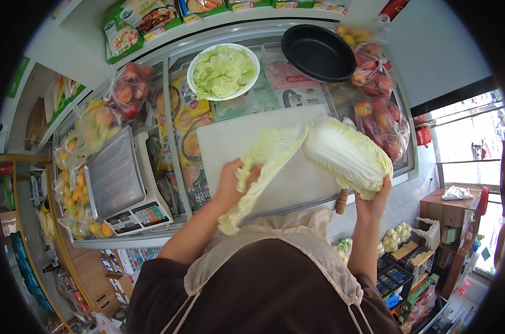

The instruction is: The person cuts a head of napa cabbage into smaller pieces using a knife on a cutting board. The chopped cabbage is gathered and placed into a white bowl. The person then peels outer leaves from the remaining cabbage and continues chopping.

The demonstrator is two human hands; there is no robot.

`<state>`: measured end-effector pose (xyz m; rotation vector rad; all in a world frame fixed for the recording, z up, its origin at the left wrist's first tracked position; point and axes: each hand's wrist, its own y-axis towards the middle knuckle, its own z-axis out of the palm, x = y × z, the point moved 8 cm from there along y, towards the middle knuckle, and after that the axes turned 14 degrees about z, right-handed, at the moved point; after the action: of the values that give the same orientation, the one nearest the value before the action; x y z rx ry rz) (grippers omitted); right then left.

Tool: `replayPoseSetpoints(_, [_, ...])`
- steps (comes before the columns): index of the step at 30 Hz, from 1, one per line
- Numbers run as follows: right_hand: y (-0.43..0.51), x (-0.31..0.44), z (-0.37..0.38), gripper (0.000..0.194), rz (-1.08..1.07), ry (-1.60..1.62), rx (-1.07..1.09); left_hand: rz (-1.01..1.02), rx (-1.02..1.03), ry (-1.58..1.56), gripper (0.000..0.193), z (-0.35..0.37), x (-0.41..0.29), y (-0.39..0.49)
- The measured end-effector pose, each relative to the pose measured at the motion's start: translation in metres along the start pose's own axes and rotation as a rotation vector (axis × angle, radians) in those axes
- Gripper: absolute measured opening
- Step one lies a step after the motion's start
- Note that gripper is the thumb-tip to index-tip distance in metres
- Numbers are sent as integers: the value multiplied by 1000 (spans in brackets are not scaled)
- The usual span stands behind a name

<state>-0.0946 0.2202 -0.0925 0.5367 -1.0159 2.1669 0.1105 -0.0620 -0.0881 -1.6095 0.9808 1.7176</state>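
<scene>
My left hand (236, 179) grips a long napa cabbage leaf (273, 163) by its frilly green edge. The leaf slants up to the right, its white base close to the base of the napa cabbage head (344, 154). Around the leafy end of that head, at the right, my right hand (374, 194) is closed. Beneath both lies a white cutting board (223, 142). A wooden knife handle (342, 201) juts out past the board's near edge; the blade is hidden. Beyond the board, a white bowl (190, 77) holds torn pale green leaves (224, 71).
The board rests on a glass-topped freezer (185, 183) with packaged food inside. A black basin (318, 52) stands at the back right. Bagged apples (382, 125) line the right side. At left are a weighing scale (116, 175) and bagged yellow fruit (75, 188).
</scene>
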Motion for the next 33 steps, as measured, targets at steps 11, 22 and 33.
replayPoseSetpoints(11, [-2,101,11,44,-685,-285,-171,11,-421,40,11,-27,49,12])
replayPoseSetpoints(22, [8,48,18,52,-126,13,-65,-15,238,571,110,75,91,25])
replayPoseSetpoints(33, [-26,-38,194,53,-98,-1164,385,306,354,369,109,34,-87,30])
